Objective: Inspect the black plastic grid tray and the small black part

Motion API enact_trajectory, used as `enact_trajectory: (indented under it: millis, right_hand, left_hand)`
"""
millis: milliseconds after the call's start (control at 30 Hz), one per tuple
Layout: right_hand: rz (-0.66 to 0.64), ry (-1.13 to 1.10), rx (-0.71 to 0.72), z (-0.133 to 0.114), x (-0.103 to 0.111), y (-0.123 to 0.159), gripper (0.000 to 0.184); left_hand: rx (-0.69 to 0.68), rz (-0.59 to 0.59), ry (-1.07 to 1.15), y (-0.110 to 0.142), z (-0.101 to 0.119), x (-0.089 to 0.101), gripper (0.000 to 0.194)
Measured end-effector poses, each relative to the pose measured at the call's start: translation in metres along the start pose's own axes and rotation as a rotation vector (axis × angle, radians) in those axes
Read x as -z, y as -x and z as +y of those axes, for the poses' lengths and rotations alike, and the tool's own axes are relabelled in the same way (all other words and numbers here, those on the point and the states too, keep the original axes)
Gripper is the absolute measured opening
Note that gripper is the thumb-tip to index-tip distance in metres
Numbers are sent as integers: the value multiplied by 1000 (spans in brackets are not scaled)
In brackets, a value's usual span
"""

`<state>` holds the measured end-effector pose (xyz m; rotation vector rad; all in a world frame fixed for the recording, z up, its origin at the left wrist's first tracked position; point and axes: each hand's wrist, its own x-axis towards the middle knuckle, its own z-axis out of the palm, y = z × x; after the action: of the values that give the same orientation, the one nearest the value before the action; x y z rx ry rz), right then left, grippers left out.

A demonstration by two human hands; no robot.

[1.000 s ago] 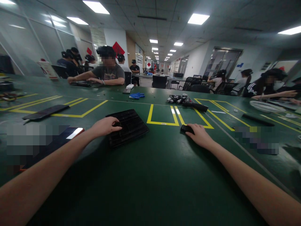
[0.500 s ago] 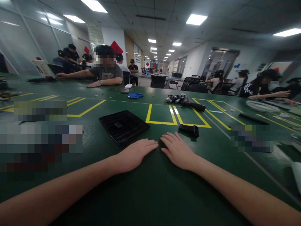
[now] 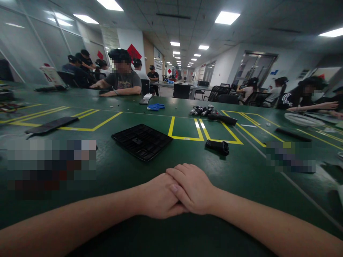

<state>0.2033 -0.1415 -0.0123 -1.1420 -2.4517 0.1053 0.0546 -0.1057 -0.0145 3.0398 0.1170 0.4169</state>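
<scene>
My left hand (image 3: 154, 194) and my right hand (image 3: 197, 189) are folded together on the green table, close in front of me. My right hand lies across the left, its fingers and thumb wrapped over the back of it. The fingers of my left hand are mostly hidden beneath. Just beyond them, to the left, lies a flat black square plastic panel (image 3: 158, 142) with a ribbed grid face, one corner towards me. A short black plastic piece with a flared end (image 3: 218, 147) rests ahead to the right, near the yellow tape. Neither hand touches these two parts.
Farther off are blue gloves (image 3: 156, 106), a bunch of black and silver parts (image 3: 203, 111) and a black tube (image 3: 225, 119). At left lies a dark flat device (image 3: 55, 125) beside blurred items. A person (image 3: 124, 80) sits opposite; another (image 3: 300, 94) works at right.
My hands have let go of the black panel and the short black piece, drawn back towards me, and come together, right over left. The person opposite has pulled an arm back.
</scene>
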Motion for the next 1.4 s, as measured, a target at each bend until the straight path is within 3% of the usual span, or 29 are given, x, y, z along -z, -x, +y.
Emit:
enact_trajectory:
  millis: [200,433,600,667,767,833,933,1000,1100,1233,1333,1400]
  right_hand:
    - [-62,24,-18,-4,14,-1,40]
    - [-104,-348,-289,-3,16,-10,32]
    - [-67,-617,-450,20,22,-17,29]
    - [46,-537,-520,44,27,-12,32]
    - [315,-100,-550,91,36,1,28]
    - [425,178,-571,122,42,13,32]
    - [365,443,-605,158,44,29,41]
    - [251,473,-694,172,40,36,45]
    - [108,378,-809,178,34,39,49]
    - [71,324,-830,172,34,38,49]
    - [79,312,-838,169,36,37,49]
    - [80,298,-835,168,37,37,50]
  left_hand:
    - [-69,-34,-154,3,5,-4,22]
    - [8,-54,-143,0,11,-1,34]
    - [-98,-12,-218,0,10,6,35]
    - [29,18,-239,4,4,6,35]
    - [347,23,-246,12,-11,1,37]
    - [457,-43,-222,17,-21,-2,37]
    - [470,-148,-210,21,-29,-2,40]
    - [458,-187,-221,19,-30,2,42]
    - [457,-217,-226,16,-26,10,37]
    - [458,-205,-191,17,-22,17,29]
    - [495,-113,-71,20,-29,25,28]
    - [621,65,143,22,-40,34,24]
